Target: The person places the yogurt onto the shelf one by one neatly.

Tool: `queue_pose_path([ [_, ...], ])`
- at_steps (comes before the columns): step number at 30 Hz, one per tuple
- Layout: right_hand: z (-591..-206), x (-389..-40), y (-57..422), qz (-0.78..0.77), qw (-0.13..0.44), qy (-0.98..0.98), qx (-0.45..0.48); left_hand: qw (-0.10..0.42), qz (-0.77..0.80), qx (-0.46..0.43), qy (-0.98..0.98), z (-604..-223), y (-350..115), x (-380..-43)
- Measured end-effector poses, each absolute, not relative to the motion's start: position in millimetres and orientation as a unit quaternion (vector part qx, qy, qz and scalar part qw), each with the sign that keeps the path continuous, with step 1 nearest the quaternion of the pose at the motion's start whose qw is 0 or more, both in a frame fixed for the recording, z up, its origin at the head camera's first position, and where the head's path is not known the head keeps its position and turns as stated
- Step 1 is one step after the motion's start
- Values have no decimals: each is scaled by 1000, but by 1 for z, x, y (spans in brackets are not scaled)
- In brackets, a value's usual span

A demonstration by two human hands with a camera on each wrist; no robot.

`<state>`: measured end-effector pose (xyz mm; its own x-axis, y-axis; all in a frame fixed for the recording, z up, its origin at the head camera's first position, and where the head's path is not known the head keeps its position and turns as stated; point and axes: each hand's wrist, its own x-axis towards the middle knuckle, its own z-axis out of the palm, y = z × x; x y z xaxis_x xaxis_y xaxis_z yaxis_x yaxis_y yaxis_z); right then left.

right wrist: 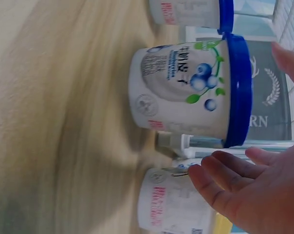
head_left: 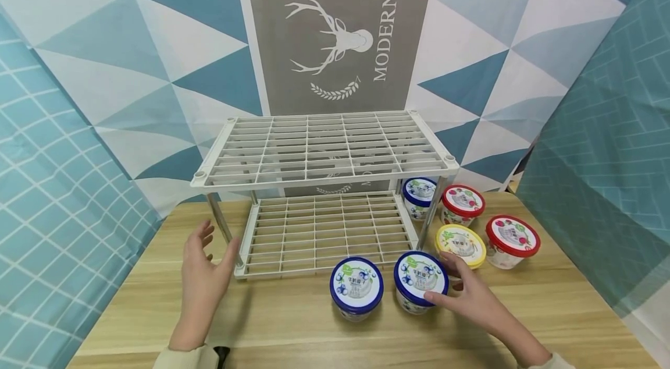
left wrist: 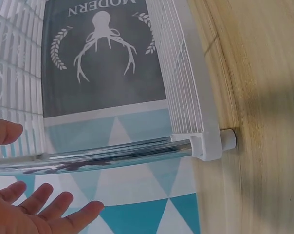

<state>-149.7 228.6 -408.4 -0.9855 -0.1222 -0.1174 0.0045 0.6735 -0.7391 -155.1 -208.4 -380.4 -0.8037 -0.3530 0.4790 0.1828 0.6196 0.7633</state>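
My left hand (head_left: 205, 273) is held beside the front left metal post (left wrist: 113, 155) of a white two-tier rack (head_left: 324, 180), its fingers spread and holding nothing. At the right, my right hand (head_left: 469, 294) is around the near side of a blue-lidded tub (head_left: 420, 279) with blueberries printed on it. In the right wrist view, a gap shows between the fingers and this tub (right wrist: 186, 90), with the thumb on its other side. A second blue-lidded tub (head_left: 356, 289) stands to its left, in front of the rack.
Right of the rack stand a yellow-lidded tub (head_left: 461, 245), two red-lidded tubs (head_left: 513, 241) and another blue-lidded tub (head_left: 419, 197) behind a post. All are on a wooden table (head_left: 293, 334). A patterned cloth with a deer print (head_left: 340, 37) hangs behind.
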Motion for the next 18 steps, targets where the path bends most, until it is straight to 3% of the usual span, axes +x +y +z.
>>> queue_pose_path([
  [18, -436, -150, 233, -453, 113, 884, -12, 290, -503, 58, -812, -383, -209, -171],
])
